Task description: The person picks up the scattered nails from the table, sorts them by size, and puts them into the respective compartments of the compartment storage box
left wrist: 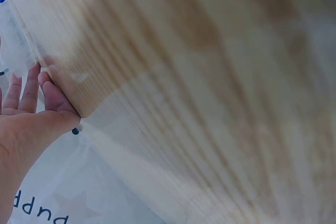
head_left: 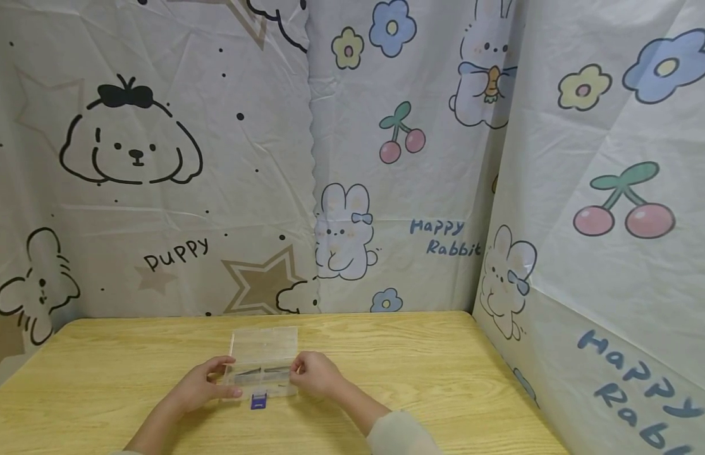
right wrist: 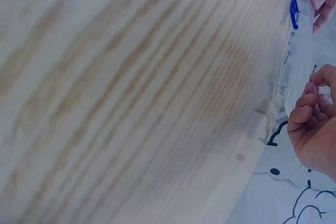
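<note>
A clear plastic compartment box (head_left: pixel 264 343) stands on the table with its lid raised at the back. Its blue latch (head_left: pixel 258 401) hangs at the front. Thin dark metal pieces (head_left: pixel 248 371) lie in the rear compartments, too small to identify. My left hand (head_left: pixel 195 387) grips the box's left side, thumb at the front corner and fingers farther back. At the right rear compartment, my right hand (head_left: pixel 318 374) has curled fingers, thumb and forefinger pinched together. A thin dark piece (right wrist: pixel 315 68) shows at those fingertips in the right wrist view; its far end is hidden.
The wood-grain table (head_left: pixel 420 379) extends around the box on both sides. Behind it hangs a printed cloth (head_left: pixel 261 189) with puppy and rabbit drawings, and another cloth wall (head_left: pixel 614 272) stands along the right edge.
</note>
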`<state>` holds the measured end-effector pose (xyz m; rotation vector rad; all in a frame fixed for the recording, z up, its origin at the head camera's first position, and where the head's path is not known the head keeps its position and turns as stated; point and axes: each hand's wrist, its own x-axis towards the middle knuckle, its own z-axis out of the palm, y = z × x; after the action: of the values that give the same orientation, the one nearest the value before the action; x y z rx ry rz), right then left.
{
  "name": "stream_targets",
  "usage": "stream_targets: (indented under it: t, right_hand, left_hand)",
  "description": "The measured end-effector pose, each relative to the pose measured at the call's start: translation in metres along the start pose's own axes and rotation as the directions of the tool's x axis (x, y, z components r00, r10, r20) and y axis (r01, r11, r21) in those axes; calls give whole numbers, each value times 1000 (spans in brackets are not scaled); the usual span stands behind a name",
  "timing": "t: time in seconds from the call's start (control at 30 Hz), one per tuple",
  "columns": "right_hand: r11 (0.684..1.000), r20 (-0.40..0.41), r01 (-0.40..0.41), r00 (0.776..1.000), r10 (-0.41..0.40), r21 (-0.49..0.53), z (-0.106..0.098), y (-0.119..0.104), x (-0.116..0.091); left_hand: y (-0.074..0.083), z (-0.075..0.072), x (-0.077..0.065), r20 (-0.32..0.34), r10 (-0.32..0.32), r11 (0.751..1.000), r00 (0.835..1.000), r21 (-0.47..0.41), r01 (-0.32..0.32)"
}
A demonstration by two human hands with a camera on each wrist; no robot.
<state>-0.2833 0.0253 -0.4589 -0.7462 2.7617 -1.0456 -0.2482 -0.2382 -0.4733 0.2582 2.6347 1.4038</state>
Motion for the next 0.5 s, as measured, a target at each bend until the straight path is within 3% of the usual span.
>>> stream_targets:
  t: [0.5]
  right_hand:
    - [999, 19, 13, 1000, -13, -30, 8, -13, 5]
  left_hand:
    - [1, 1, 1, -18, -3, 1000, 1000, 7, 3]
